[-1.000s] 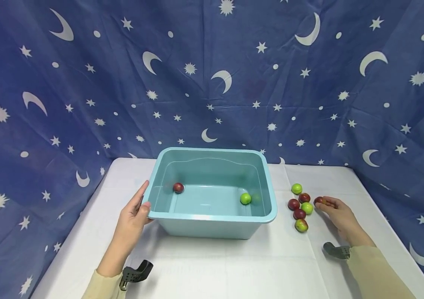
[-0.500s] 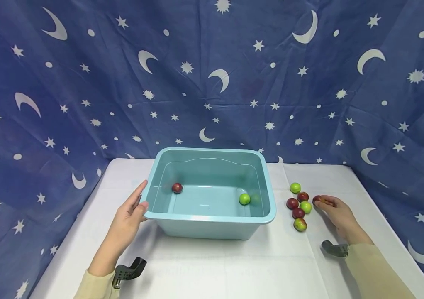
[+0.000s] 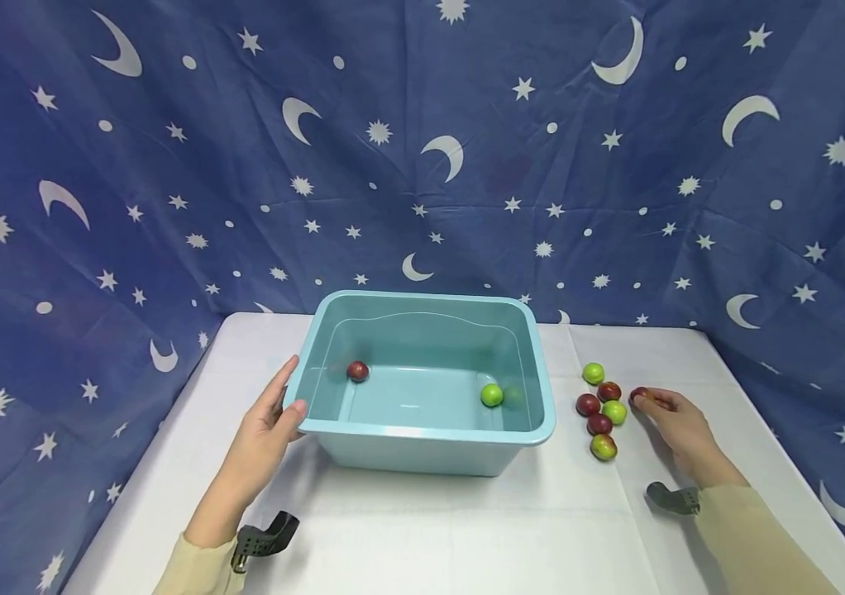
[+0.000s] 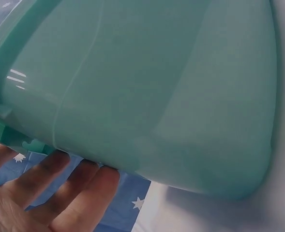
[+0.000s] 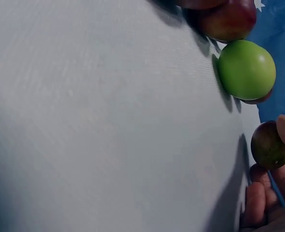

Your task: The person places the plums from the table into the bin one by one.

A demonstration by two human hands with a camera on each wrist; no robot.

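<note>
A light-blue plastic tub (image 3: 430, 452) stands on the table. My left hand (image 3: 262, 442) holds it at the front left corner, thumb at the rim and fingers along the outer side; in the left wrist view these fingers (image 4: 86, 198) reach the tub's wall. On the right, my right hand (image 3: 679, 430) pinches a plum (image 5: 268, 146), dark red with a greenish part, between thumb and fingers. Just left of it lies a loose group of dark red, mixed and green plums, among them a green plum (image 3: 613, 412) and a red-and-green plum (image 3: 603, 448).
Inside the tub are a dark red plum (image 3: 358, 371) at the left and a green plum (image 3: 492, 395) at the right. A white cloth covers the table (image 3: 422, 529). Behind it hangs a blue curtain (image 3: 467, 107) with moons and stars.
</note>
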